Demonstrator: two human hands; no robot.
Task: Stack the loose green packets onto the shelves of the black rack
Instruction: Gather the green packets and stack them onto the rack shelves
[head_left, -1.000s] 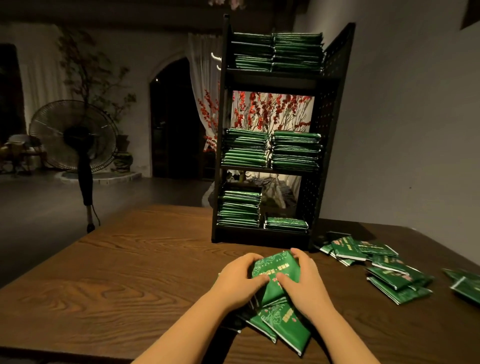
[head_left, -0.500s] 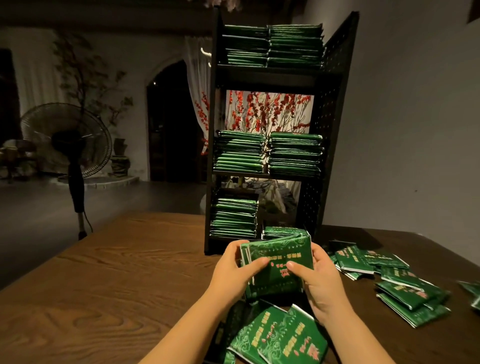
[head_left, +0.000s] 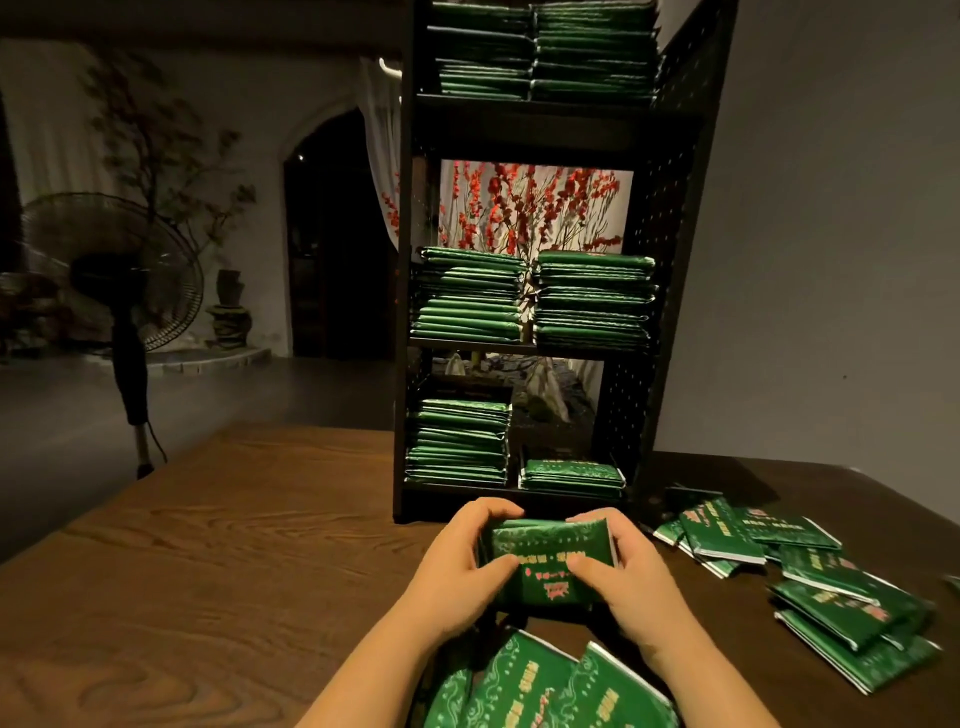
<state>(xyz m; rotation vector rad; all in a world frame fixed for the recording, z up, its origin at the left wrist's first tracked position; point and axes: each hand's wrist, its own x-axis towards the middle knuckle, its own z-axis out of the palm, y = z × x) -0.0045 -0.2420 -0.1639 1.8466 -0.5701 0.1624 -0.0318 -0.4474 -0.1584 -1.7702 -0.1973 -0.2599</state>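
A small stack of green packets (head_left: 548, 564) is held level between my left hand (head_left: 462, 569) and my right hand (head_left: 623, 577), just in front of the black rack (head_left: 670, 270). The rack's top and middle shelves each carry two full stacks. On the bottom shelf stands a tall stack at the left (head_left: 457, 441) and a low stack at the right (head_left: 571, 475). Loose green packets (head_left: 540, 686) lie below my wrists, and more loose packets (head_left: 810, 577) are scattered to the right of the rack.
The rack stands on a brown wooden table (head_left: 234, 561), close to a grey wall (head_left: 841, 234) on the right. A standing fan (head_left: 114, 275) is on the floor beyond the table's left side.
My hands lifted a small stack off the table pile, squared it up and carried it forward toward the rack's bottom shelf. The view has come closer to the rack.
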